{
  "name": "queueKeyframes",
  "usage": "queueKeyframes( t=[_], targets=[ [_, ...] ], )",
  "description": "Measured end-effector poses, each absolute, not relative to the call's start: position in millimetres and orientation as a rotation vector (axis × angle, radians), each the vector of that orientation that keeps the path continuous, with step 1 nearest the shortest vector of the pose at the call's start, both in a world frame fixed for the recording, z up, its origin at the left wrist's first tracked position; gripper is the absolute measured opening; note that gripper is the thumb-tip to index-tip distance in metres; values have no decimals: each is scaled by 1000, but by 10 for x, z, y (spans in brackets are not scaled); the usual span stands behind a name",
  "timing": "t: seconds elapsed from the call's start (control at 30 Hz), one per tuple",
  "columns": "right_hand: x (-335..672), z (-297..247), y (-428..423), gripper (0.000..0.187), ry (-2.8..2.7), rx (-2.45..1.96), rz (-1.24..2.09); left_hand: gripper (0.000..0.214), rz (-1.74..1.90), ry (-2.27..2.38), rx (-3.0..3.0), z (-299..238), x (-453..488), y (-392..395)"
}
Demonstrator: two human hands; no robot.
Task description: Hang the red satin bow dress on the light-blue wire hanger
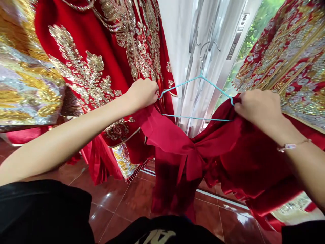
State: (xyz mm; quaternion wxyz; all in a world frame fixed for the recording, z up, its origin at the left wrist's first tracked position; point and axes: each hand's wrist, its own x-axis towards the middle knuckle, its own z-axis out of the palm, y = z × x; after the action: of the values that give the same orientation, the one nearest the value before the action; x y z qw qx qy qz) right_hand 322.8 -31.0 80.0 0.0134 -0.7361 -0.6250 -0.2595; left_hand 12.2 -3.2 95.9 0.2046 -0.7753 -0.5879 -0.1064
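Left hand (pixel 142 95), fingers closed, pinches the red satin garment (pixel 215 152) at one end of the blue wire hanger (pixel 217 87), with the garment's bow at its 4 o'clock. Right hand (pixel 256 108), also closed, grips cloth and the hanger's other end at its 9 o'clock. A gold-embroidered red robe (pixel 83 67) hangs at the left hand's 10 o'clock.
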Motion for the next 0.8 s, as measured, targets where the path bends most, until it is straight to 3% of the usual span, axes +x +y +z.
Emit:
queueKeyframes(
  t=[0.2, 0.4, 0.6, 0.8],
  targets=[
    [3587, 862, -128, 36, -1854, -2152, -532, 27, -413, -1783, -2150, 1082, -128, 167],
    [3811, 651, -52, 12, -1353, -1828, 117, 27, -601, -1911, -2255, 894, -580, 109],
    [3971, 295, -2, 33, -844, -1260, 424, 37, -1316, -2002, -2576, 538, -717, -81],
    [3889, -184, -166, 29, -594, -1029, 582, 32, -1278, -1909, -2616, -74, -710, -156]
  ],
)
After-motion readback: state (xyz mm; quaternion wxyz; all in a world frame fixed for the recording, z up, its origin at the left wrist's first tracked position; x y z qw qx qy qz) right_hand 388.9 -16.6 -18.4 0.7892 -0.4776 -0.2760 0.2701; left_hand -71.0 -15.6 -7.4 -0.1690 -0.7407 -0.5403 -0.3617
